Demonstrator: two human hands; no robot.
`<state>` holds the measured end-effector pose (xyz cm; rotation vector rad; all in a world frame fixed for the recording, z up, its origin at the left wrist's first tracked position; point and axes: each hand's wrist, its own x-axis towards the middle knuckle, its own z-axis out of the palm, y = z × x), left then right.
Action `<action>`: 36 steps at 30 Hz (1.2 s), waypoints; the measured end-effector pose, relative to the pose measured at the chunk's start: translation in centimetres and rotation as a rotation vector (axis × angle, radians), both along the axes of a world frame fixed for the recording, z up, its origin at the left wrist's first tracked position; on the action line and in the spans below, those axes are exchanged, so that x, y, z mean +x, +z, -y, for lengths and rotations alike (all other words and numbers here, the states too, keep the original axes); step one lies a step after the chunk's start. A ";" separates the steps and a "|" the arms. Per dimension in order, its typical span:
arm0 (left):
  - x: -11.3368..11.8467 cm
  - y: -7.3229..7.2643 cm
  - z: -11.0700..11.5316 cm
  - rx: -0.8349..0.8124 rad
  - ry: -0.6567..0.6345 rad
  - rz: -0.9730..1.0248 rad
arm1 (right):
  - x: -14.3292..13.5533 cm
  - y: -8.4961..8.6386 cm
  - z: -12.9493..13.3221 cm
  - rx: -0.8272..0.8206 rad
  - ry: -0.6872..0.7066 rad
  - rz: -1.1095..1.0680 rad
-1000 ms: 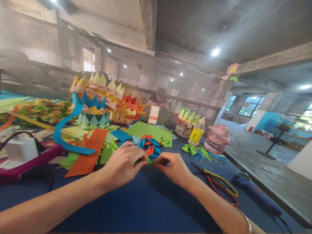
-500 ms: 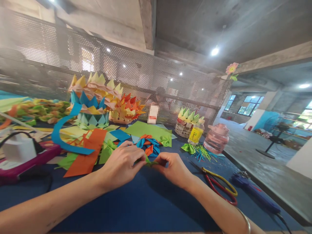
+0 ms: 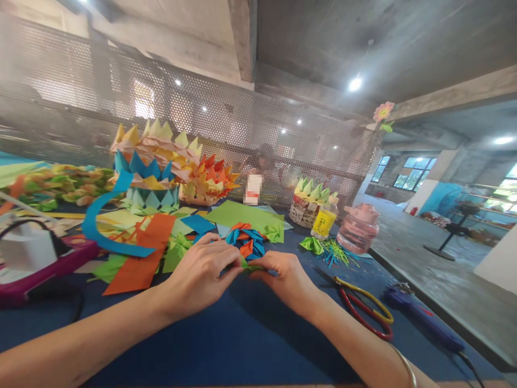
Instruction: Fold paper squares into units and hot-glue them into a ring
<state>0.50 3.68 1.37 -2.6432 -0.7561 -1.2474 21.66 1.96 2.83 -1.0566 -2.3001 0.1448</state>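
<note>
Between my two hands is a small piece of green paper [image 3: 245,264], mostly covered by the fingers. My left hand [image 3: 210,267] pinches its left end between thumb and fingers. My right hand [image 3: 285,277] pinches the right end. Just beyond them lies a ring of folded blue and orange paper [image 3: 247,241]. A green paper sheet [image 3: 242,213] spreads behind that ring. To the left of my left hand rest an orange paper strip [image 3: 141,261] and a curled blue strip [image 3: 93,221].
Scissors [image 3: 363,307] with red and yellow handles and a blue glue gun [image 3: 424,318] lie at the right. Beyond stand a pink jug [image 3: 358,229], a yellow-labelled bottle [image 3: 323,220] and folded-paper baskets [image 3: 153,193]. A magenta power strip [image 3: 52,275] sits at the left.
My right fingers have shifted slightly on the green paper, with the fingertips closing in around its right end. My left hand keeps its pinch almost unmoved.
</note>
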 end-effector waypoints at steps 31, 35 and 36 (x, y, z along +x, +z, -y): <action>0.2 0.3 0.7 -0.029 0.021 -0.145 | -0.8 -0.6 1.2 0.293 0.006 0.314; 0.4 0.1 0.7 -0.009 -0.019 -0.141 | -0.9 -0.7 1.2 0.285 0.010 0.339; 0.4 0.0 0.7 -0.002 -0.021 -0.140 | -0.9 -0.7 1.2 0.276 0.011 0.335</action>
